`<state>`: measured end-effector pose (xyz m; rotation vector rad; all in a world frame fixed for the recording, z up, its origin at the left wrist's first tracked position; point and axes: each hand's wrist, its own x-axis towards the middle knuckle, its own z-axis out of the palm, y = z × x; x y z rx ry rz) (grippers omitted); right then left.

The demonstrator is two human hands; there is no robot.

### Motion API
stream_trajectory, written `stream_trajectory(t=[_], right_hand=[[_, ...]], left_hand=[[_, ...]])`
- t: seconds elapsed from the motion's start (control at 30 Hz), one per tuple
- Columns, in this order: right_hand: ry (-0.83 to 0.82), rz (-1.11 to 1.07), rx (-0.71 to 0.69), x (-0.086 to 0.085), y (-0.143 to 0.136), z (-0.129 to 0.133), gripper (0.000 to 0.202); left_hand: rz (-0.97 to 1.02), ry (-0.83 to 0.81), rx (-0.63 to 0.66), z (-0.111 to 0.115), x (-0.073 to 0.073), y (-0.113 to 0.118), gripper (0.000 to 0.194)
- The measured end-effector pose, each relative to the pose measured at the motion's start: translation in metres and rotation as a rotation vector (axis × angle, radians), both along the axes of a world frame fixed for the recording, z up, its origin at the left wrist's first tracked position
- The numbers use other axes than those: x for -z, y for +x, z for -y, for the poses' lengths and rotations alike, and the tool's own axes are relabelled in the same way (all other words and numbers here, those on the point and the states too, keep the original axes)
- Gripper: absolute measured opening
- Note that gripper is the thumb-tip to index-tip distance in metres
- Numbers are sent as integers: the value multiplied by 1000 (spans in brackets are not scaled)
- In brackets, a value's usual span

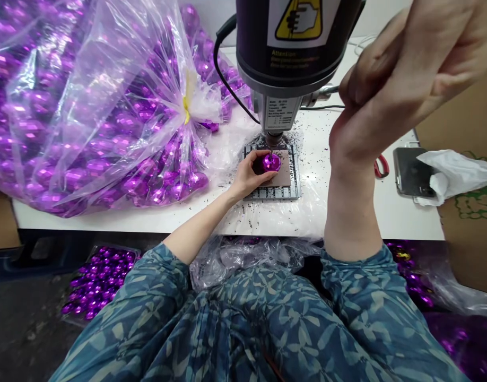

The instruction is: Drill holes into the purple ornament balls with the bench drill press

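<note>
At the far left stands a clear bag [88, 106] of purple faceted balls, tied at the neck. To its right, the left hand [248, 175] grasps one purple ball [271, 163] between thumb and fingers, on the board [283, 178] beneath the drill press [287, 58]. Step in hand, as judged: drilling the ball's top; bit depth cannot be told. Farther right, the right hand [387, 87] is curled at the feed lever [326, 92]; its closure on the lever is hidden. Next move calls for a steady ball and controlled lever travel.
</note>
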<state>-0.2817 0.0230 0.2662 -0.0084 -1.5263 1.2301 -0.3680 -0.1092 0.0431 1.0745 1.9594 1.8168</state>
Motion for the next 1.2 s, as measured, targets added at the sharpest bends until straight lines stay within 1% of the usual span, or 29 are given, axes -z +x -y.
stream_trajectory(t=[0.1, 0.13, 0.23, 0.3, 0.4, 0.5, 0.63, 0.73, 0.87, 1.03, 1.1, 1.13, 1.2], right_hand=[[-54, -293, 104, 14, 9, 11, 45], [-59, -345, 120, 18, 9, 14, 47], [-60, -398, 144, 27, 6, 17, 50], [-50, -437, 127, 32, 1, 15, 54], [4, -551, 74, 38, -7, 11, 62], [53, -648, 89, 46, -12, 6, 63], [76, -599, 124, 56, -12, 2, 66], [83, -625, 176, 62, -13, -1, 69], [112, -597, 194, 71, -15, -7, 65], [91, -461, 331, 84, -10, -7, 71], [91, -443, 318, 82, -7, -4, 73], [89, -446, 300, 77, -5, -3, 73], [78, -439, 261, 60, -4, 0, 71]], left_hand=[[-22, -1, -7, 0, 0, -1, 62], [-27, -3, -8, 0, 0, -1, 63], [-36, -1, 0, 0, 0, -1, 64], [-37, 0, 3, 1, -1, -1, 64], [-30, -2, 8, 1, -1, -1, 64], [-25, 1, 7, 1, -1, 0, 63], [-23, -4, 3, 1, -1, 0, 64], [-14, -17, 10, 2, -1, 0, 66], [-22, -26, 9, 2, -2, 0, 66], [-45, -17, -4, 3, -3, 1, 65], [-44, -21, -3, 2, -2, 1, 65], [-44, -24, -3, 2, -1, 1, 65], [-42, -23, -4, -1, 0, 0, 63]])
